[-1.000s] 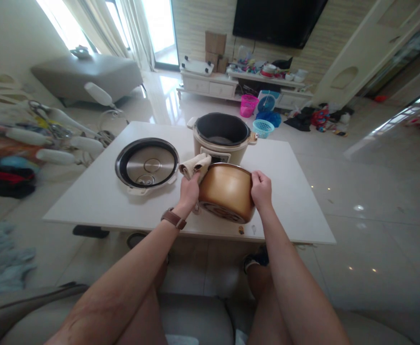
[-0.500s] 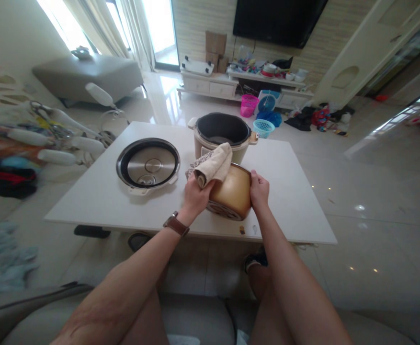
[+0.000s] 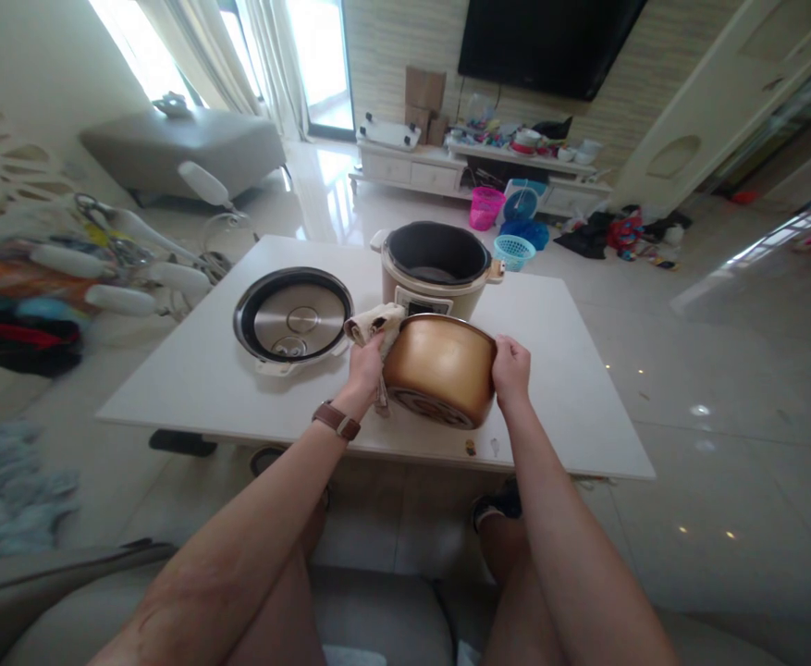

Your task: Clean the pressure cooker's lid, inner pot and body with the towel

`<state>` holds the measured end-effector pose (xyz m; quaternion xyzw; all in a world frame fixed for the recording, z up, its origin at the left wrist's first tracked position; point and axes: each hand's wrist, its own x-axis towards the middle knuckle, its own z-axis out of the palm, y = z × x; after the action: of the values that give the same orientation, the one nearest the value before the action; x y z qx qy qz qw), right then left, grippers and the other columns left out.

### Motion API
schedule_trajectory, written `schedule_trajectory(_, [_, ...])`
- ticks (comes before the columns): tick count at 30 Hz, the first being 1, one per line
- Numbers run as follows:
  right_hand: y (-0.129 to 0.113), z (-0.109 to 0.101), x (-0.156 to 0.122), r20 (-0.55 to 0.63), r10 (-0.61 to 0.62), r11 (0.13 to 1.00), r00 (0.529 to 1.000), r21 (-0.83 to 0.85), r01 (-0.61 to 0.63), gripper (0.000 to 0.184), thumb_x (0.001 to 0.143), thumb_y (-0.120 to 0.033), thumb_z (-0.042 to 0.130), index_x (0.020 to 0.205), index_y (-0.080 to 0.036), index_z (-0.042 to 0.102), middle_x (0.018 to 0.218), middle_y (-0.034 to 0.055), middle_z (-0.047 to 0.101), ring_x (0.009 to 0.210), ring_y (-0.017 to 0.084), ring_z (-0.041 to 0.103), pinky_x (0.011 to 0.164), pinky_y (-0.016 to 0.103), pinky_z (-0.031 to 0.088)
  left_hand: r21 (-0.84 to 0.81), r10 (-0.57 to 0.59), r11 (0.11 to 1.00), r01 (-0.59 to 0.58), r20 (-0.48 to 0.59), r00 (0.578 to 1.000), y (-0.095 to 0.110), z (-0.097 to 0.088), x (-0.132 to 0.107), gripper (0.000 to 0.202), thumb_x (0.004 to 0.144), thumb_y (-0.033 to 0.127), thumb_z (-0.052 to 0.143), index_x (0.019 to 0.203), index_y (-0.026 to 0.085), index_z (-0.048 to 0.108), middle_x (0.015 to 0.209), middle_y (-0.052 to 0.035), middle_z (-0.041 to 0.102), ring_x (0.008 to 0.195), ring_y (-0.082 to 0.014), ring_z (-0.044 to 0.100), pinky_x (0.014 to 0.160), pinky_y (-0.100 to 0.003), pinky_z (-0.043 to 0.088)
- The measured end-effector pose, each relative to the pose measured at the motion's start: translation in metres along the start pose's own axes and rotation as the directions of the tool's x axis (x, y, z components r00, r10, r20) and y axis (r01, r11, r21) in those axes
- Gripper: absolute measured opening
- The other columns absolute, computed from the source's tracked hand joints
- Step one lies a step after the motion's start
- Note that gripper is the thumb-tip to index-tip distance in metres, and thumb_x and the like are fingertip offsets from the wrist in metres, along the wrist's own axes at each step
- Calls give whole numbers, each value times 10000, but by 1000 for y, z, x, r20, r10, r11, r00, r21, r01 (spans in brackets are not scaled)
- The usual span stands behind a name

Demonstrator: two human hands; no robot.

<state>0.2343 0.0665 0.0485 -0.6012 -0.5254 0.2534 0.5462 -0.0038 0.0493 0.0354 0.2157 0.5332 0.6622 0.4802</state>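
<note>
A gold-coloured inner pot (image 3: 441, 368) is tilted above the front of the white table, its underside partly turned toward me. My left hand (image 3: 365, 372) is closed on a beige cloth (image 3: 375, 324) at the pot's left rim. At the opposite side, my right hand (image 3: 512, 370) grips the rim with the fingers hidden behind it. Just behind the pot stands a cream pressure cooker body (image 3: 395, 285) with a dark, open inside. To the left lies its round lid (image 3: 303, 321), inner metal face up.
Everything stands on a white table (image 3: 183, 379). Near its front edge are small marks or stickers (image 3: 471, 447). A lamp with several white shades (image 3: 120, 299) is at the left. Beyond the table are a pink basket (image 3: 486, 208), a light-blue basket (image 3: 514, 252) and a TV cabinet (image 3: 405, 169).
My left hand and the cloth have shifted left and down, from over the pot's front to its left rim. More of the pot's gold side shows. My right hand still holds the rim.
</note>
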Motion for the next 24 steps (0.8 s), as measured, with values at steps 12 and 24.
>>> schedule_trajectory(12, [2,-1,-5,43,114,993,993,17,-115,692,817,-883,564,579,-266,363,561,-61,316,586,118,293,538,300,253,387,496,525,-758,584,643,12,-2,-37,499,897,485,726,1306,201,768,1415,-128,734,1423,-332,601,1265,-500,411])
schedule_trajectory(24, [7,7,-3,28,97,995,995,11,-97,667,829,-861,535,581,-262,380,580,-55,324,597,122,306,564,302,259,194,115,974,-119,32,993,0,0,-3,381,887,315,708,1230,168,786,1333,-106,778,1359,-319,663,1204,-451,486])
